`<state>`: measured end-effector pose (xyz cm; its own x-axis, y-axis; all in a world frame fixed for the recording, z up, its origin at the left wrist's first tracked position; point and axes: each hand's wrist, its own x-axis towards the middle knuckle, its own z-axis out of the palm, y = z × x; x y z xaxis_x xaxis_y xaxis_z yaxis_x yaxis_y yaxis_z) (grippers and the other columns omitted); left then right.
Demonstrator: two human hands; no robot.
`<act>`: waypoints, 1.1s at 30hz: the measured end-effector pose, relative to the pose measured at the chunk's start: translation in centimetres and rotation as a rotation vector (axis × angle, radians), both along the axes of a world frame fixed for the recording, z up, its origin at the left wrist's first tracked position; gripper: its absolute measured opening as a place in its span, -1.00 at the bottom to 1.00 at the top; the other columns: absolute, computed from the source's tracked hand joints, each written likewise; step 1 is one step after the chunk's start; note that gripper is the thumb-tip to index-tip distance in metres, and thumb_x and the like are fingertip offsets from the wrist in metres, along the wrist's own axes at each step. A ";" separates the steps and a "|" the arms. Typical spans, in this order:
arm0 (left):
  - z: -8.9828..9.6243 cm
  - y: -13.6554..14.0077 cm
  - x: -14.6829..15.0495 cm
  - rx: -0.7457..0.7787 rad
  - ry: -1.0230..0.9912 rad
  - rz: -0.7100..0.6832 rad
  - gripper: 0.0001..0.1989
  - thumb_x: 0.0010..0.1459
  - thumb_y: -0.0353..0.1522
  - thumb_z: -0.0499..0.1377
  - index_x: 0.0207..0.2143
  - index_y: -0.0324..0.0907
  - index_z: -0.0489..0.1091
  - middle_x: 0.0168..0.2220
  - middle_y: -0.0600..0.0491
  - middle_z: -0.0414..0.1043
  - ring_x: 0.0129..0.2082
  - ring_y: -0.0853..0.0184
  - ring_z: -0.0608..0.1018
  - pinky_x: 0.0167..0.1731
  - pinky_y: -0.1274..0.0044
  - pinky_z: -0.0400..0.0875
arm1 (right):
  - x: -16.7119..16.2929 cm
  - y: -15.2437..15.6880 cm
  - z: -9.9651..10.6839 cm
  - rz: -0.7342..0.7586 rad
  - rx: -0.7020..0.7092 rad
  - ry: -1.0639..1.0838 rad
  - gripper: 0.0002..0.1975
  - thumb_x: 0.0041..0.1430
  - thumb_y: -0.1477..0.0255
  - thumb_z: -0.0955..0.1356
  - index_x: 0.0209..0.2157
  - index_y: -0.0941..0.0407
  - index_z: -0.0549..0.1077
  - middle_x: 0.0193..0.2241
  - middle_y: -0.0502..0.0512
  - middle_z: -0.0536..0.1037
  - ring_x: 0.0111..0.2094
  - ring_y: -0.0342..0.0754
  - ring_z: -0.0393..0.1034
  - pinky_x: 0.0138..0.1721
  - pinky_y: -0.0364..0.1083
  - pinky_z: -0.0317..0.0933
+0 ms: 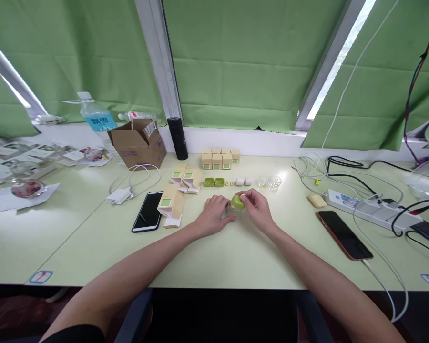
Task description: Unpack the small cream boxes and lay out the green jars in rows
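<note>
My left hand [213, 216] is closed around a small clear plastic cup [233, 211] on the table. Just above that cup, my right hand [258, 209] pinches a small green case [238, 202]; a pale bit shows at its edge under the fingers. Beyond my hands runs a row of small parts: two open green trays [214, 182], tiny yellowish pieces [229, 184], two white rounded pieces [243, 182] and clear plastic cups [269, 182]. Open cream cartons [171, 201] lie to the left of my left hand.
Closed small cartons [217, 160] are stacked at the back, near a black bottle [178, 138] and a cardboard box [139, 145]. A phone [147, 212] lies left. On the right are another phone [344, 234], a power strip [372, 209] and tangled cables.
</note>
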<state>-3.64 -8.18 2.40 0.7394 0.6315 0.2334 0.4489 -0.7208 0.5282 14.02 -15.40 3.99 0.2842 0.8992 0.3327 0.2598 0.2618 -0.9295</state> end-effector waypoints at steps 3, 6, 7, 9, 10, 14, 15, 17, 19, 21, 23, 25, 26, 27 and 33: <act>0.1 -0.2 -0.2 -0.001 -0.053 0.020 -0.53 0.12 -0.17 0.34 0.04 -0.10 0.35 0.01 -0.08 0.44 0.06 0.00 0.42 0.03 0.19 0.29 | 0.5 0.3 0.1 -0.016 -0.011 0.106 -0.62 0.16 0.00 0.40 -0.35 0.05 0.46 -0.28 0.12 0.64 -0.26 0.03 0.52 -0.15 0.06 0.43; 0.1 -0.3 -0.5 0.021 -0.193 0.018 -0.37 0.18 -0.19 0.30 0.25 -0.04 0.20 0.16 -0.12 0.35 0.14 0.01 0.39 0.12 0.17 0.28 | 0.9 0.2 0.4 -0.013 -0.010 0.118 -0.61 0.12 -0.01 0.42 -0.38 0.04 0.47 -0.31 0.11 0.62 -0.28 0.04 0.51 -0.17 0.05 0.42; 0.2 -0.3 -0.6 0.032 -0.236 -0.003 -0.38 0.22 -0.21 0.27 0.28 -0.02 0.17 0.20 -0.13 0.32 0.17 0.02 0.38 0.16 0.17 0.28 | 1.0 0.2 0.4 -0.005 -0.006 0.112 -0.62 0.12 0.00 0.43 -0.39 0.04 0.47 -0.33 0.09 0.61 -0.29 0.03 0.50 -0.19 0.04 0.42; 0.2 -0.3 -0.8 0.052 -0.298 -0.062 -0.43 0.27 -0.24 0.23 0.29 0.02 0.18 0.23 -0.13 0.28 0.23 0.04 0.34 0.21 0.17 0.25 | 0.8 0.0 0.5 0.019 -0.001 0.103 -0.62 0.12 0.00 0.43 -0.40 0.04 0.46 -0.37 0.06 0.57 -0.33 0.00 0.47 -0.23 0.01 0.41; 0.2 -0.3 -0.9 0.055 -0.321 -0.094 -0.46 0.29 -0.26 0.21 0.28 0.03 0.20 0.23 -0.12 0.27 0.24 0.04 0.33 0.23 0.17 0.25 | 0.7 -0.1 0.5 0.031 -0.001 0.097 -0.62 0.12 0.00 0.43 -0.40 0.04 0.45 -0.39 0.04 0.55 -0.35 -0.01 0.45 -0.26 -0.01 0.40; 0.3 -0.5 -0.9 0.002 -0.403 -0.196 -0.58 0.28 -0.28 0.21 0.18 -0.01 0.30 0.17 -0.12 0.30 0.20 0.09 0.37 0.22 0.21 0.30 | -0.1 -0.3 0.3 0.060 -0.029 0.069 -0.61 0.17 -0.02 0.39 -0.38 0.03 0.44 -0.44 0.02 0.50 -0.39 -0.03 0.41 -0.31 -0.03 0.38; 0.3 -0.5 -0.9 -0.021 -0.421 -0.200 -0.60 0.27 -0.27 0.23 0.14 -0.03 0.32 0.13 -0.12 0.33 0.17 0.10 0.40 0.19 0.23 0.33 | -0.3 -0.4 0.3 0.067 -0.036 0.079 -0.61 0.19 -0.02 0.37 -0.38 0.03 0.44 -0.44 0.02 0.50 -0.38 -0.03 0.42 -0.30 -0.03 0.40; 0.2 -0.4 -0.7 -0.066 -0.468 -0.163 -0.63 0.23 -0.26 0.26 0.07 -0.06 0.34 0.04 -0.09 0.39 0.06 0.14 0.45 0.12 0.27 0.38 | -0.5 -0.4 0.3 0.088 -0.036 0.123 -0.62 0.21 -0.01 0.36 -0.35 0.03 0.46 -0.39 0.04 0.54 -0.35 -0.02 0.45 -0.24 0.00 0.43; 0.0 0.1 -0.6 -0.113 -0.549 -0.069 -0.63 0.19 -0.25 0.29 0.02 -0.08 0.35 -0.02 -0.07 0.42 -0.04 0.19 0.48 0.03 0.32 0.41 | -0.3 -0.6 0.5 0.102 -0.014 0.139 -0.66 0.23 0.03 0.36 -0.27 0.02 0.48 -0.30 0.06 0.57 -0.28 0.00 0.49 -0.18 0.04 0.45; -0.5 1.0 -0.4 -0.175 -0.641 0.041 -0.61 0.16 -0.24 0.32 0.01 -0.10 0.36 -0.04 -0.06 0.44 -0.11 0.23 0.48 -0.04 0.36 0.42 | 0.0 -0.8 0.7 0.072 0.019 0.044 -0.73 0.25 0.11 0.36 -0.20 0.01 0.49 -0.25 0.08 0.57 -0.22 0.03 0.50 -0.16 0.04 0.43; -1.0 2.0 -0.3 -0.263 -0.710 0.135 -0.57 0.13 -0.22 0.34 0.02 -0.12 0.36 -0.05 -0.06 0.46 -0.13 0.25 0.48 -0.05 0.38 0.41 | 0.5 -1.0 0.7 0.009 0.051 -0.153 -0.83 0.24 0.22 0.36 -0.22 0.00 0.51 -0.31 0.06 0.54 -0.26 0.02 0.47 -0.22 0.02 0.38; -1.3 2.9 -0.3 -0.374 -0.743 0.210 -0.54 0.11 -0.20 0.36 0.01 -0.15 0.36 -0.09 -0.06 0.48 -0.14 0.26 0.51 -0.07 0.38 0.42 | 1.0 -1.1 0.5 -0.024 0.058 -0.371 -0.89 0.22 0.31 0.35 -0.32 0.00 0.52 -0.42 0.03 0.49 -0.38 -0.01 0.40 -0.32 -0.01 0.30; -1.4 3.3 -0.3 -0.433 -0.749 0.238 -0.53 0.09 -0.20 0.37 0.00 -0.17 0.37 -0.12 -0.06 0.49 -0.16 0.26 0.52 -0.08 0.38 0.43 | 1.2 -1.2 0.3 -0.023 0.052 -0.461 -0.89 0.21 0.35 0.34 -0.36 0.00 0.52 -0.47 0.02 0.46 -0.44 -0.03 0.36 -0.37 -0.03 0.26; -1.5 3.5 -0.2 -0.493 -0.749 0.256 -0.52 0.07 -0.19 0.38 -0.02 -0.18 0.37 -0.14 -0.06 0.51 -0.17 0.26 0.54 -0.09 0.38 0.44 | 1.3 -1.2 0.1 -0.014 0.044 -0.537 -0.88 0.20 0.37 0.33 -0.38 0.00 0.51 -0.51 0.00 0.44 -0.48 -0.04 0.32 -0.41 -0.04 0.21; -1.2 3.8 -0.2 -0.668 -0.771 0.266 -0.50 -0.05 -0.19 0.44 -0.11 -0.19 0.39 -0.17 -0.05 0.57 -0.14 0.21 0.60 -0.04 0.32 0.49 | 1.1 -1.4 -0.9 0.020 0.037 -0.837 -0.86 0.15 0.48 0.32 -0.30 0.03 0.53 -0.51 -0.01 0.53 -0.53 -0.09 0.34 -0.44 -0.11 0.08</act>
<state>-3.81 -4.35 1.19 0.3578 0.9253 0.1258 -0.0766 -0.1052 0.9915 15.15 -16.81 3.11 -0.0858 0.8857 0.4563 0.8550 0.3005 -0.4226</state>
